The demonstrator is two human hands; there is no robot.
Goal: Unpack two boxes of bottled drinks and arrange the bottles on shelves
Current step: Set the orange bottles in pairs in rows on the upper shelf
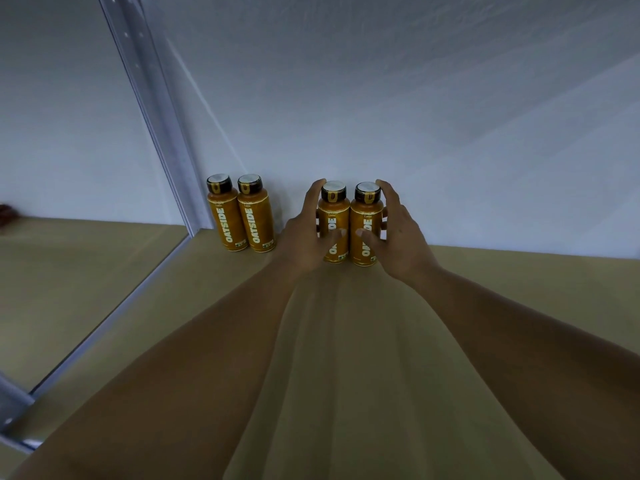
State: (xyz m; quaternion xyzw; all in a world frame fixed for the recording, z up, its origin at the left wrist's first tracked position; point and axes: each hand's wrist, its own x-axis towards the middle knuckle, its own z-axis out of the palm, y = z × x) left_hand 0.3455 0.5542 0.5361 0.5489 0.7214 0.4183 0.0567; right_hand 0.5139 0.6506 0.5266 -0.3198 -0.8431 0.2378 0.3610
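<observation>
Several orange "OATSIDE" bottles with dark caps stand upright at the back of a tan shelf board (pixel 502 306), against the white wall. Two stand as a pair at the left: one bottle (pixel 227 216) and its neighbour (pixel 257 218). A second pair stands a gap to the right. My left hand (pixel 306 233) grips the left bottle of that pair (pixel 334 213), thumb across its front. My right hand (pixel 394 233) grips the right bottle (pixel 367 209), fingers curled round its far side. Both held bottles rest on the shelf, touching each other.
A grey metal upright post (pixel 156 109) rises at the left behind the first pair. A metal rail (pixel 104 320) runs along the shelf's left side toward me. Another shelf surface (pixel 52 271) lies beyond it on the left. Bare shelf board extends right of my hands.
</observation>
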